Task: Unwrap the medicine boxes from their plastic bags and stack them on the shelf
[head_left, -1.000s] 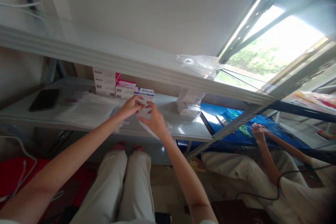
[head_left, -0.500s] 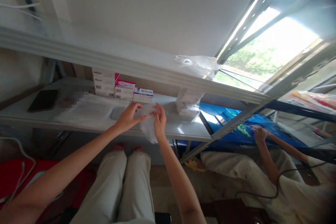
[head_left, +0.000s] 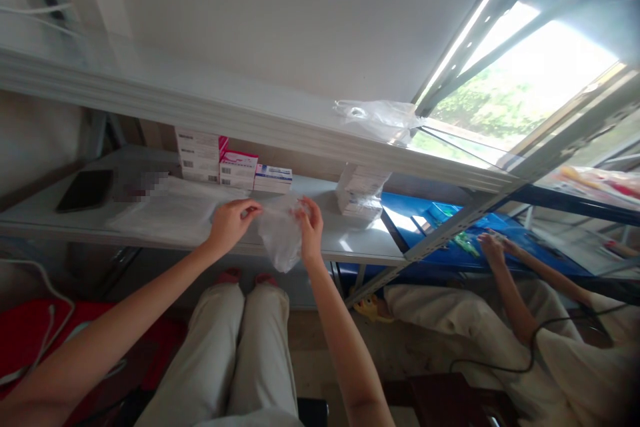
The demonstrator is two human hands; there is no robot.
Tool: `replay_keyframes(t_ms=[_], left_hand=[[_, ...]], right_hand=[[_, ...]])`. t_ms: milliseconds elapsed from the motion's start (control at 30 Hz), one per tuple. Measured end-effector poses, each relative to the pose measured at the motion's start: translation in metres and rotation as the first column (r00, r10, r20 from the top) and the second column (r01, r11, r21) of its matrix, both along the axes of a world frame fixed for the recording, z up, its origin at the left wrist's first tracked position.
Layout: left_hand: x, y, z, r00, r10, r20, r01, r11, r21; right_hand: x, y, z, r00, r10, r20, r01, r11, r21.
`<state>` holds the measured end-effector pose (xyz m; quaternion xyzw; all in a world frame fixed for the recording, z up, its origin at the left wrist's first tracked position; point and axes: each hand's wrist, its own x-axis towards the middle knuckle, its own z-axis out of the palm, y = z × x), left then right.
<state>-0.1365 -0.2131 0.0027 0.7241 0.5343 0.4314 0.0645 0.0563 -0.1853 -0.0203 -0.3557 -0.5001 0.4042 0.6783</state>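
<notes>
A clear plastic bag point(head_left: 281, 237) hangs between my hands over the front edge of the grey metal shelf point(head_left: 340, 243). My left hand point(head_left: 233, 223) pinches its upper left edge between thumb and fingertips. With curled fingers, my right hand point(head_left: 310, 227) grips the upper right edge. Just left of my left hand, a pile of clear plastic bags point(head_left: 165, 210) lies flat on the shelf. Behind my hands stand white boxes with barcodes point(head_left: 197, 159), a pink-and-white box point(head_left: 239, 170) and a blue-and-white box point(head_left: 273, 177).
Plastic-wrapped white boxes point(head_left: 360, 190) stand to the right on the shelf. A dark tablet-like object point(head_left: 85, 191) lies at its left end. Another plastic bag point(head_left: 377, 117) rests on the upper shelf. At right, another person's hands point(head_left: 493, 247) work over a blue surface.
My hands have moved apart, the left one going left, and the bag is now spread between them. My left fingers have closed into a pinch.
</notes>
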Motion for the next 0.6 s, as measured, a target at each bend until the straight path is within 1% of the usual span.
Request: replay_keyframes(t_ms=[100,233,367,467,533,600], left_hand=[[-0.015,0.007,0.001,0.992,-0.003,0.124,0.002,1.000,0.001],[-0.037,0.019,0.001,0.971,0.004,0.238,-0.013,0.999,0.034],[-0.054,0.027,0.002,0.930,0.023,0.366,-0.031,0.999,0.014],[-0.056,0.027,0.007,0.905,0.028,0.425,-0.038,0.999,0.014],[-0.052,0.025,0.011,0.899,0.009,0.438,-0.019,1.000,0.019],[-0.046,0.023,0.015,0.889,-0.018,0.458,0.011,1.000,0.019]], right_hand=[[0.015,0.006,0.002,0.995,-0.037,-0.088,0.033,0.998,-0.054],[0.047,0.012,0.010,0.973,-0.108,-0.204,0.090,0.991,-0.094],[0.081,0.016,0.020,0.944,-0.125,-0.307,0.087,0.987,-0.132],[0.099,0.015,0.028,0.944,-0.092,-0.317,0.059,0.992,-0.114],[0.105,0.012,0.035,0.957,-0.035,-0.289,0.012,0.996,-0.083],[0.108,0.006,0.041,0.973,0.041,-0.227,-0.051,0.998,-0.040]])
